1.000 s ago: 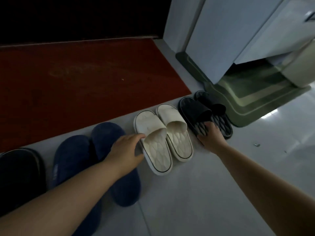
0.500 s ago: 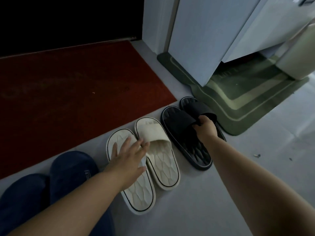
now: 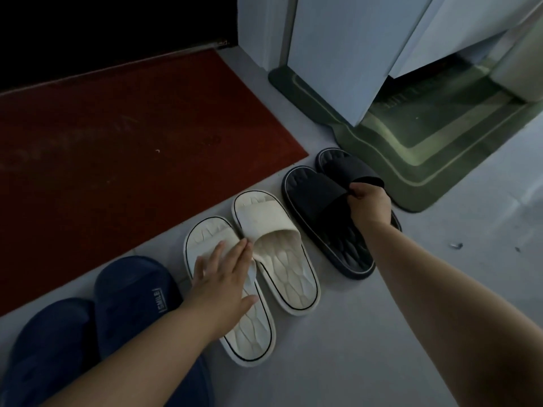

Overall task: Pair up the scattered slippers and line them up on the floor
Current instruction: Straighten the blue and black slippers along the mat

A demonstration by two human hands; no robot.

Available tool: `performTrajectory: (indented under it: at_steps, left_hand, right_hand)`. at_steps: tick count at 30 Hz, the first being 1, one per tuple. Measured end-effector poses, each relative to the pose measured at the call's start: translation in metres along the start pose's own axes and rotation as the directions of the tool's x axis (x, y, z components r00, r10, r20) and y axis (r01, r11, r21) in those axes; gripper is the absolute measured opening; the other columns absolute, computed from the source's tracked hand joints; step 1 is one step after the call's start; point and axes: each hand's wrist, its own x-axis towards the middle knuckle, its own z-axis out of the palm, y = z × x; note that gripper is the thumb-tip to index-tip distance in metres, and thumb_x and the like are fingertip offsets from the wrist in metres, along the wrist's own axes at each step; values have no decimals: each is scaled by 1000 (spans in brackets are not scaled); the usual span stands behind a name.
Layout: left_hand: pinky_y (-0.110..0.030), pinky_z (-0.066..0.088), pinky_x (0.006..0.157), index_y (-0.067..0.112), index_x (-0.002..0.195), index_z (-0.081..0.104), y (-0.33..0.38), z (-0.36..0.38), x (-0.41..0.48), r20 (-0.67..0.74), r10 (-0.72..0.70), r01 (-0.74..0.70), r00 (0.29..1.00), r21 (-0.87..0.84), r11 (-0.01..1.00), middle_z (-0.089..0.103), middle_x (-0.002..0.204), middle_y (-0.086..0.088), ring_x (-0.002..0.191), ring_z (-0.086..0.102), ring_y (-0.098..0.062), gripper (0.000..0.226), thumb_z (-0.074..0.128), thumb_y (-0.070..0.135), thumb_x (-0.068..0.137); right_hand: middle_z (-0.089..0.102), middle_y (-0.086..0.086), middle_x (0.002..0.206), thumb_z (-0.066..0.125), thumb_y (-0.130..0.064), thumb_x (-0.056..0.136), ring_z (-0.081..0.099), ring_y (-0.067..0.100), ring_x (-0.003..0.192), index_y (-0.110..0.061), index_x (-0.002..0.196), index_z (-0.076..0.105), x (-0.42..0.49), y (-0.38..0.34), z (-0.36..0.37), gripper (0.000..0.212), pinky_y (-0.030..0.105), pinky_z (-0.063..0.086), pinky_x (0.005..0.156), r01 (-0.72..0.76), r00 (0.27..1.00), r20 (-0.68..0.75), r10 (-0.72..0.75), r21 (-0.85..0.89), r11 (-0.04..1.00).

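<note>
Three pairs of slippers lie in a row on the grey floor along a red mat. Two cream slides sit side by side: the left one (image 3: 249,333) and the right one (image 3: 282,254). My left hand (image 3: 226,277) lies flat with spread fingers on the left cream slide's strap. To the right are two black slides, the near one (image 3: 320,207) and the far one (image 3: 346,165). My right hand (image 3: 370,204) pinches the straps of both black slides together. Two navy slippers (image 3: 129,304) lie at the lower left under my forearm.
A red mat (image 3: 117,148) borders the row at the back. A green stepped mat (image 3: 435,154) lies right of the black slides, under an open white door (image 3: 346,54). Small debris (image 3: 457,245) lies on the bare grey floor at the right.
My left hand went from gripping the cream slide's side to lying flat on its strap. My right hand moved from the black slides' heels to their straps and closed on them.
</note>
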Motion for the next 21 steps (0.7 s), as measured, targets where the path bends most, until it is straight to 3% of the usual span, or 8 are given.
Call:
performTrajectory:
  at_steps: [5,13,17,19,21]
  left_hand:
    - [-50,-8,115,26,140,-29,1,0,0,-1,-3,3,1000,-8,1000,-30,152,11,141,-26,-23,85,36,51,90]
    - [-51,-7,115,27,142,-23,-1,1,-1,-37,15,-16,999,-33,999,-26,154,11,142,-23,-23,83,38,49,91]
    - [-49,-5,116,27,144,-18,-1,-1,-2,-65,22,-26,998,-66,997,-21,155,12,143,-20,-22,79,40,43,92]
    - [-42,-2,117,27,146,-9,-3,-4,-4,-129,31,-50,991,-148,988,-11,158,10,145,-12,-19,74,43,31,94]
    - [-35,7,118,26,147,4,-7,-8,-7,-218,-8,-53,976,-274,960,4,158,6,145,3,-17,69,45,17,93]
  right_hand:
    - [66,10,119,58,-10,83,58,29,113,-14,114,66,-4,3,-1,32,34,43,98,-8,1000,-7,8,-5,1000]
    - [66,11,119,58,-5,83,57,30,114,-12,114,65,0,7,3,33,33,42,100,-31,1000,4,31,-3,1000]
    - [50,14,131,47,4,80,50,33,118,-13,123,53,-15,-7,-1,47,36,38,100,-38,998,-48,32,-112,993]
    - [45,12,126,46,9,74,49,30,110,-15,115,50,-42,-23,6,48,37,40,93,59,995,-81,-65,-80,995]
    - [47,8,120,52,5,73,47,19,102,-18,115,49,-83,-34,22,48,34,44,87,270,958,110,-264,-49,962]
